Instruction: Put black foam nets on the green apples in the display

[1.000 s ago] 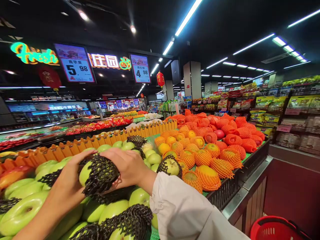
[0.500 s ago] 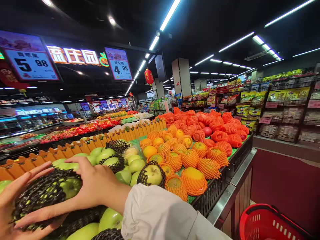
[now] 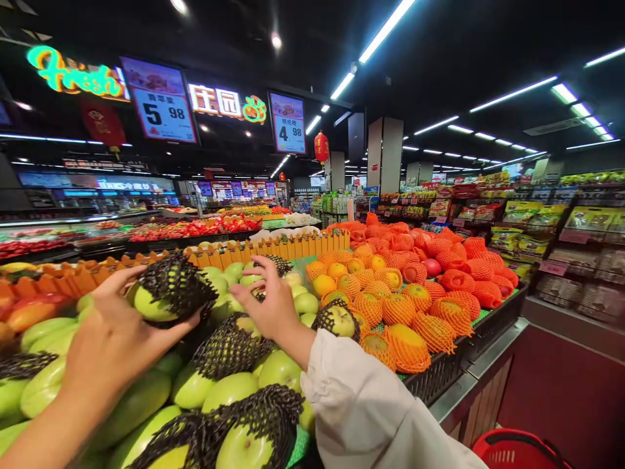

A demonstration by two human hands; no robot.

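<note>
My left hand [image 3: 105,335] grips a green apple [image 3: 155,303] partly covered by a black foam net, fingers behind and thumb beneath, raised over the pile. A short way to its right, my right hand [image 3: 276,303] has its fingers spread and slightly curled, with nothing in them. Below both hands lie loose green apples [image 3: 233,391]. Among them are several in black nets, such as one netted apple [image 3: 229,352] under the right hand and another netted apple [image 3: 247,448] at the bottom edge. The left fingertips are partly hidden by the held apple.
Oranges in orange foam nets [image 3: 407,348] and fruit in red nets [image 3: 461,277] fill the right side of the stand. An orange picket divider [image 3: 312,244] runs behind the apples. A red shopping basket [image 3: 517,449] is at lower right, beyond the stand's metal edge [image 3: 456,397].
Both hands were around the netted apple at lower left. Now the left hand alone holds it, higher up, and the right hand has let go and moved right. The view has turned left.
</note>
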